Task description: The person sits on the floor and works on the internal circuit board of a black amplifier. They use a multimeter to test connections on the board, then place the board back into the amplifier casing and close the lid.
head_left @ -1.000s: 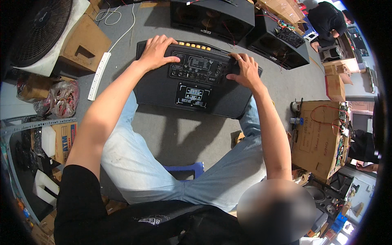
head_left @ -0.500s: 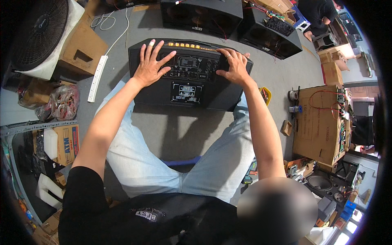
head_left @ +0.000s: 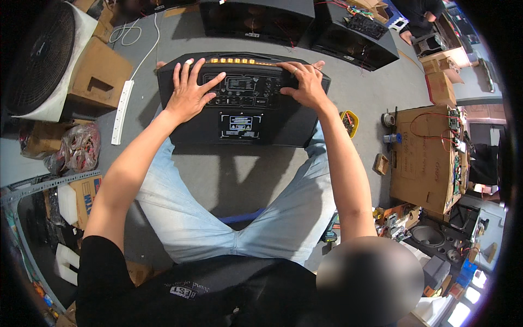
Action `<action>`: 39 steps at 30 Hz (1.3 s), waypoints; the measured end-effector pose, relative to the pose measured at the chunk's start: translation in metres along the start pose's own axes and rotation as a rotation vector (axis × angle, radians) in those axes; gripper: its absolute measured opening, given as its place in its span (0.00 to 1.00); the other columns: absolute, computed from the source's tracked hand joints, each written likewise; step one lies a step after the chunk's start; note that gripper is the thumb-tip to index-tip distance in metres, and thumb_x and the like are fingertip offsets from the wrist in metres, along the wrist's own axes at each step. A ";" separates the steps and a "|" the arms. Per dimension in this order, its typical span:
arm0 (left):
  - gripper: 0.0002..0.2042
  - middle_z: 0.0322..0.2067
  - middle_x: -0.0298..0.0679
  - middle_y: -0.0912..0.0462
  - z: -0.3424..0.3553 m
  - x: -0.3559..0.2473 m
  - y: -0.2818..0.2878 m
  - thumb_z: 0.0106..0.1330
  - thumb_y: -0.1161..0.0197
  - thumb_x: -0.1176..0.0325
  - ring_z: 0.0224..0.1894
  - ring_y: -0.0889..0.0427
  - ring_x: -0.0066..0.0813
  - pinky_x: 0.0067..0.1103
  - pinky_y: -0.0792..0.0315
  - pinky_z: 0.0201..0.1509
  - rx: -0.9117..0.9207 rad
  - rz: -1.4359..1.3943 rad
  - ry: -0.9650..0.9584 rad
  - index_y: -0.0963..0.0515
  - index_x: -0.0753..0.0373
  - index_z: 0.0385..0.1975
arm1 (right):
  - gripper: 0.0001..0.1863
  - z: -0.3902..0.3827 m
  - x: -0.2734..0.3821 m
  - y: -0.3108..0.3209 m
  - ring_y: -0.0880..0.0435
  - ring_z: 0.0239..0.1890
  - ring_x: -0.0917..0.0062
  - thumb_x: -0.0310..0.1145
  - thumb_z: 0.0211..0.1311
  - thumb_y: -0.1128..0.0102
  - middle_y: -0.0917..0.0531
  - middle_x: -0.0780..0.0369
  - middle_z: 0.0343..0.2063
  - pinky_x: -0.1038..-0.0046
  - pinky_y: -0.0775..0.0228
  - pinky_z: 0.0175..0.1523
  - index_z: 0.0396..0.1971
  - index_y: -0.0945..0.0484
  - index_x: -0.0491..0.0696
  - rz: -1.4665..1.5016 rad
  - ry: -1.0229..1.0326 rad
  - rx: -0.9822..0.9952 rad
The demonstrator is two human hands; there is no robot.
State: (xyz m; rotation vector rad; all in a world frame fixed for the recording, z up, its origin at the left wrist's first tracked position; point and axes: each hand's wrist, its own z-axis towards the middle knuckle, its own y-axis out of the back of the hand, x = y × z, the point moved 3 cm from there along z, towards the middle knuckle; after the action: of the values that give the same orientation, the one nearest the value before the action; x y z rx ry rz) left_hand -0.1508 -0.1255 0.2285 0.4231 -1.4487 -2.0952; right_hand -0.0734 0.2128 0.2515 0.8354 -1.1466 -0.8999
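Note:
A black speaker cabinet (head_left: 190,131) stands in front of me between my knees. Set into its upper face is a black control panel (head_left: 239,92) with small dials and sockets, and a row of gold knobs (head_left: 237,61) runs along its top edge. My left hand (head_left: 188,95) lies spread over the panel's left end, fingertips at the upper edge and thumb on the face. At the other end rests my right hand (head_left: 308,87), its fingers bent at the top edge and its thumb apart on the panel. A dark label plate (head_left: 239,126) sits below.
Large black speaker cabinets (head_left: 256,22) stand ahead on the grey floor. To the left are a fan (head_left: 41,54), a cardboard box (head_left: 101,82) and a white power strip (head_left: 122,111). A yellow container (head_left: 355,123) and a big carton (head_left: 417,158) sit right.
The view has shifted slightly, so the cabinet and surroundings appear further left. Both hands stay on the panel in nearly the same places.

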 end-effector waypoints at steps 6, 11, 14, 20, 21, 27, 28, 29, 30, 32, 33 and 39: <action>0.36 0.76 0.48 0.46 0.040 -0.030 -0.009 0.69 0.38 0.46 0.80 0.51 0.47 0.47 0.61 0.81 0.014 -0.033 -0.136 0.42 0.35 0.77 | 0.38 0.003 0.004 0.002 0.28 0.65 0.63 0.37 0.49 0.22 0.21 0.66 0.62 0.53 0.47 0.72 0.65 0.23 0.65 0.001 0.003 -0.026; 0.34 0.75 0.47 0.44 0.048 -0.040 -0.016 0.70 0.41 0.43 0.75 0.45 0.48 0.46 0.53 0.78 -0.035 -0.019 -0.135 0.40 0.34 0.77 | 0.40 0.004 0.000 -0.001 0.28 0.65 0.62 0.39 0.48 0.21 0.22 0.65 0.63 0.52 0.47 0.72 0.66 0.25 0.64 -0.005 0.036 -0.003; 0.34 0.72 0.46 0.41 0.049 -0.039 -0.018 0.69 0.39 0.43 0.73 0.41 0.46 0.47 0.51 0.77 -0.054 -0.007 -0.143 0.39 0.32 0.76 | 0.44 0.001 -0.001 0.005 0.28 0.64 0.62 0.47 0.44 0.19 0.22 0.65 0.62 0.53 0.46 0.71 0.66 0.25 0.63 -0.044 0.055 0.005; 0.35 0.71 0.44 0.38 0.045 -0.044 -0.014 0.66 0.34 0.45 0.71 0.39 0.47 0.46 0.50 0.77 -0.069 -0.050 -0.103 0.37 0.30 0.74 | 0.49 -0.008 0.017 -0.004 0.28 0.62 0.64 0.61 0.37 0.19 0.21 0.64 0.57 0.56 0.45 0.69 0.64 0.24 0.58 -0.108 0.030 -0.167; 0.35 0.71 0.44 0.38 0.045 -0.045 -0.014 0.65 0.34 0.45 0.71 0.39 0.47 0.46 0.50 0.77 -0.068 -0.050 -0.094 0.37 0.30 0.74 | 0.49 -0.009 0.017 -0.005 0.27 0.61 0.64 0.62 0.37 0.20 0.20 0.64 0.57 0.56 0.45 0.69 0.63 0.24 0.57 -0.096 0.044 -0.187; 0.34 0.71 0.44 0.38 0.046 -0.043 -0.017 0.66 0.34 0.46 0.71 0.39 0.47 0.46 0.50 0.77 -0.082 -0.057 -0.100 0.36 0.29 0.74 | 0.47 -0.007 0.017 -0.005 0.28 0.62 0.64 0.60 0.39 0.20 0.20 0.63 0.57 0.56 0.47 0.69 0.62 0.24 0.55 -0.085 0.049 -0.195; 0.34 0.70 0.44 0.38 0.047 -0.042 -0.017 0.66 0.34 0.46 0.71 0.39 0.47 0.47 0.50 0.76 -0.085 -0.056 -0.104 0.36 0.29 0.74 | 0.47 -0.006 0.017 -0.006 0.28 0.62 0.64 0.59 0.40 0.20 0.20 0.63 0.57 0.56 0.47 0.70 0.62 0.24 0.55 -0.086 0.048 -0.195; 0.34 0.70 0.44 0.38 0.048 -0.042 -0.017 0.66 0.35 0.46 0.71 0.39 0.46 0.47 0.50 0.76 -0.081 -0.054 -0.107 0.36 0.30 0.74 | 0.47 -0.006 0.016 -0.007 0.29 0.63 0.64 0.59 0.40 0.20 0.21 0.63 0.57 0.56 0.47 0.70 0.63 0.24 0.54 -0.086 0.048 -0.199; 0.34 0.69 0.44 0.37 0.049 -0.041 -0.017 0.67 0.36 0.46 0.71 0.39 0.46 0.47 0.50 0.76 -0.078 -0.053 -0.111 0.36 0.30 0.74 | 0.47 -0.006 0.016 -0.007 0.29 0.63 0.64 0.59 0.40 0.20 0.21 0.62 0.58 0.55 0.47 0.70 0.63 0.24 0.54 -0.085 0.049 -0.202; 0.34 0.68 0.45 0.36 0.052 -0.041 -0.018 0.67 0.36 0.45 0.71 0.39 0.46 0.47 0.50 0.76 -0.082 -0.059 -0.109 0.37 0.31 0.75 | 0.48 -0.005 0.015 -0.009 0.29 0.63 0.63 0.59 0.41 0.20 0.21 0.62 0.58 0.55 0.48 0.70 0.63 0.25 0.53 -0.100 0.053 -0.206; 0.34 0.67 0.44 0.36 0.053 -0.041 -0.019 0.67 0.36 0.45 0.71 0.39 0.46 0.47 0.50 0.75 -0.089 -0.066 -0.104 0.36 0.30 0.75 | 0.48 -0.005 0.014 -0.010 0.29 0.63 0.62 0.60 0.41 0.20 0.21 0.61 0.59 0.55 0.48 0.70 0.64 0.25 0.53 -0.115 0.057 -0.208; 0.46 0.62 0.45 0.29 0.055 -0.040 -0.016 0.57 0.27 0.43 0.68 0.34 0.45 0.44 0.49 0.76 -0.111 -0.269 0.077 0.39 0.48 0.77 | 0.49 -0.005 0.016 -0.008 0.29 0.63 0.60 0.61 0.43 0.21 0.21 0.60 0.59 0.54 0.49 0.72 0.64 0.26 0.51 -0.115 0.073 -0.192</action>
State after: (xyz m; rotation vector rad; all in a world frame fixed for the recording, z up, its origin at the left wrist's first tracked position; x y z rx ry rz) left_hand -0.1534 -0.0558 0.2324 0.6782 -1.2829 -2.3279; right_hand -0.0667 0.1948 0.2491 0.7757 -0.9397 -1.0486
